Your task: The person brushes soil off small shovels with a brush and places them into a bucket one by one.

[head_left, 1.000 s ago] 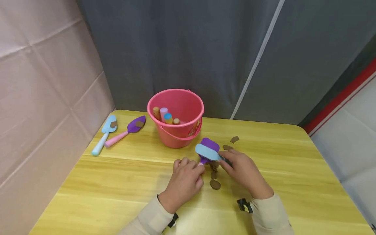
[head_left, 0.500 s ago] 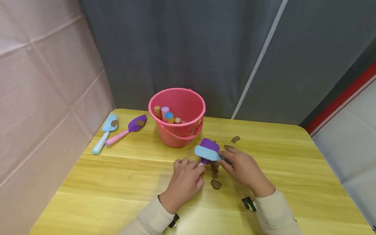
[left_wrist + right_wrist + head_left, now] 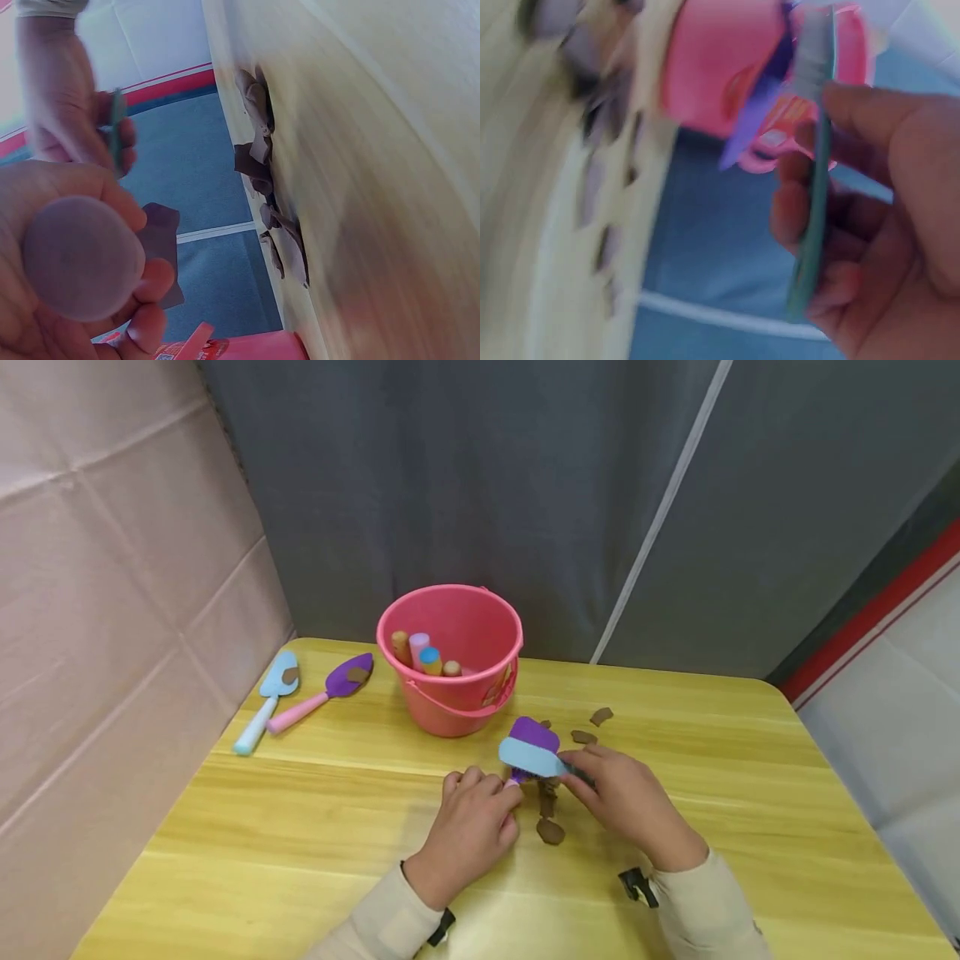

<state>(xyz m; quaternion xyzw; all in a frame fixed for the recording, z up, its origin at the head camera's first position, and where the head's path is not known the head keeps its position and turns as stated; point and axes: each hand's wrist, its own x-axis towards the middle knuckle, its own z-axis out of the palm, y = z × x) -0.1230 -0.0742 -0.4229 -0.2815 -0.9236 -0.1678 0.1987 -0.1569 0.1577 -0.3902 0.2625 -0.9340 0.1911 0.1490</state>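
My left hand [image 3: 468, 831] grips the pink handle of a small toy shovel; its purple blade [image 3: 536, 732] is raised over the table. In the left wrist view the handle's round end [image 3: 82, 259] shows in the palm. My right hand [image 3: 622, 793] holds a brush [image 3: 531, 757] with a light blue back and a green handle [image 3: 817, 195]. In the head view the brush overlaps the near part of the blade. Thin brown pieces [image 3: 551, 832] lie below and beside the shovel, several also seen along the table in the left wrist view. Part of the pile is hidden under the tools.
A pink bucket [image 3: 450, 714] stands just behind the hands, with several round-ended handles [image 3: 431, 662] inside. On the left lie a light blue shovel [image 3: 279, 675] and a purple trowel [image 3: 347, 677], each with a brown piece on it. A grey curtain [image 3: 487, 485] hangs behind the table.
The brush has shifted slightly toward me over the blade, so more purple shows beyond it. The shovel has tilted a little. Both hands stay nearly in place.
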